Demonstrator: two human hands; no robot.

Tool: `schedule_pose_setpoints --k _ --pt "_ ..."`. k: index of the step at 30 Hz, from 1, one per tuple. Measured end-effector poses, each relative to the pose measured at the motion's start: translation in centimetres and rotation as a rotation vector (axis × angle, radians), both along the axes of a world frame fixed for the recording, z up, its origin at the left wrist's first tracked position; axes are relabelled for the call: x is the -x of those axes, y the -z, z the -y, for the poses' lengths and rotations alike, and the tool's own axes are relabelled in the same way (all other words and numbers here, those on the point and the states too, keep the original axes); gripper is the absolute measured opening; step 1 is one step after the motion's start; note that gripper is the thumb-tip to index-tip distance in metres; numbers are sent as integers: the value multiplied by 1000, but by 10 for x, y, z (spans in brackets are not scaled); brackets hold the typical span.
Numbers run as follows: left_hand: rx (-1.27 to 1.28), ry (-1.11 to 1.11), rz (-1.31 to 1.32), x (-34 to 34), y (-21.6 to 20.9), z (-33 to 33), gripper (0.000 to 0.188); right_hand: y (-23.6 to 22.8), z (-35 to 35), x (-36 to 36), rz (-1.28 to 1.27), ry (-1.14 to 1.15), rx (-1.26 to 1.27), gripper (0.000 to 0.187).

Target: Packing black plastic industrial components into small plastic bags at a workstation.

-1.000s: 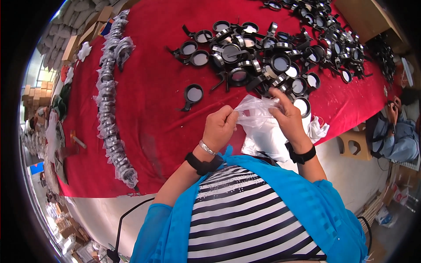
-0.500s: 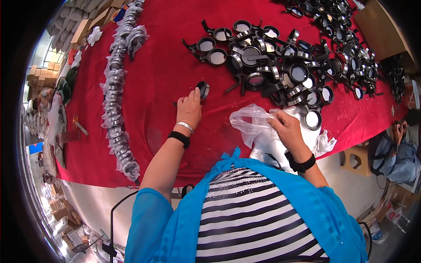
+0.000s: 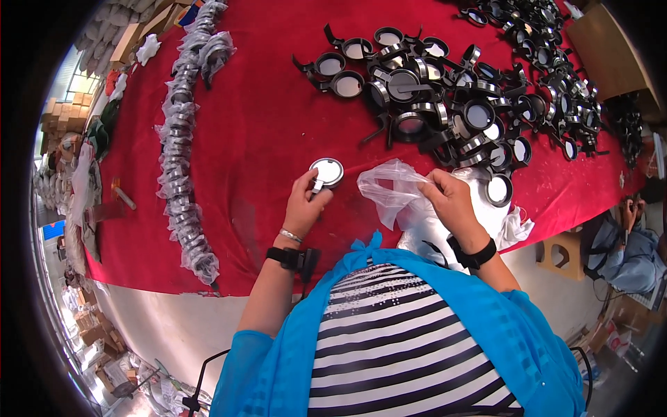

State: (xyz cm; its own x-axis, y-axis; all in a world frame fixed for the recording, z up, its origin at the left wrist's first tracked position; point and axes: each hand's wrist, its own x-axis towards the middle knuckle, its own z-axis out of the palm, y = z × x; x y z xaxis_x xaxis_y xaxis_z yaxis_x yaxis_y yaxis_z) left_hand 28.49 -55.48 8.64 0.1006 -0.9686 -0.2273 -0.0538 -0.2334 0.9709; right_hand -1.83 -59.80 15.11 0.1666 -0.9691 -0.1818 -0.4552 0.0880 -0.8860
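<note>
My left hand is closed on the handle of a round, metal-rimmed piece, whose pale flat face is turned up. Just to its right, my right hand pinches the edge of a clear plastic bag. The bag hangs loosely spread toward the piece, but the two are apart. Under the right hand lies a stack of clear plastic bags, partly hidden by my arm.
A large heap of similar black-handled round pieces covers the far right of the red cloth. At left runs a long row of bagged pieces. A cardboard box stands far right; another person sits beyond the table's right edge.
My left hand has turned the round piece from on edge to face up and brought it nearer to me. The right hand, with the bag, has barely moved.
</note>
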Motion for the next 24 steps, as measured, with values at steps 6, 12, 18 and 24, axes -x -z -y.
schedule_pose_setpoints --k 6,12,18,24 --pt "332 62 962 -7 -18 5 34 -2 1 -7 -34 -18 49 23" --pt "-152 104 -640 13 -98 3 33 0 -4 -12 10 5 61 25" --pt "-330 321 -596 38 -83 5 33 -8 -7 -24 79 -45 66 28" --pt "-70 222 -340 59 -79 0 31 -23 -14 -24 68 -146 22 27"
